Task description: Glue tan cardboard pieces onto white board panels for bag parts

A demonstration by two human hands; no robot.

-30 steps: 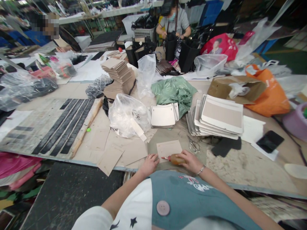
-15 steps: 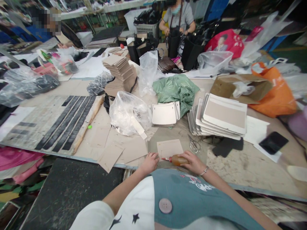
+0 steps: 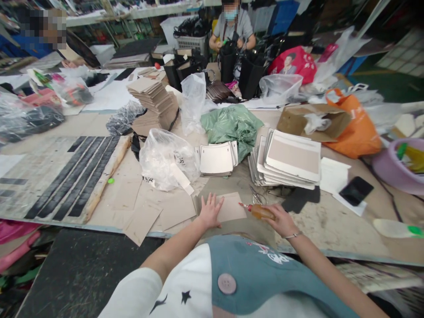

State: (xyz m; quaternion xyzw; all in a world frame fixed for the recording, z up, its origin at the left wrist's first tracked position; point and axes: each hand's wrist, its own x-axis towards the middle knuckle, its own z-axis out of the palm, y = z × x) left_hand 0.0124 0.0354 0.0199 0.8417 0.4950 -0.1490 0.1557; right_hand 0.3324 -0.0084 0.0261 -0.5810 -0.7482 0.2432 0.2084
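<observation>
My left hand (image 3: 210, 211) lies with its fingers spread over the left end of a beige card piece (image 3: 232, 207) near the table's front edge. In my right hand (image 3: 281, 220) is a squeeze bottle of amber liquid (image 3: 262, 212), held on its side. Its red tip points left, at the card's right edge; whether it touches the card I cannot tell. Just beyond the bottle lies a pair of scissors (image 3: 258, 197). Behind the card stands a small stack of white-faced panels (image 3: 216, 160), with a bigger stack of panels (image 3: 291, 154) to its right.
Loose card sheets (image 3: 142, 218) lie to the left, one over the table edge. A clear plastic bag (image 3: 167, 154), a green bag (image 3: 230, 126) and a tall card stack (image 3: 154, 99) stand behind. At right are a phone (image 3: 356, 191) and a purple basin (image 3: 394, 163). A co-worker (image 3: 236, 31) sits opposite.
My left hand has moved from the card's front left corner onto the card, its fingers spreading. The bottle has shifted from the card's front edge to its right edge. The view has turned slightly right.
</observation>
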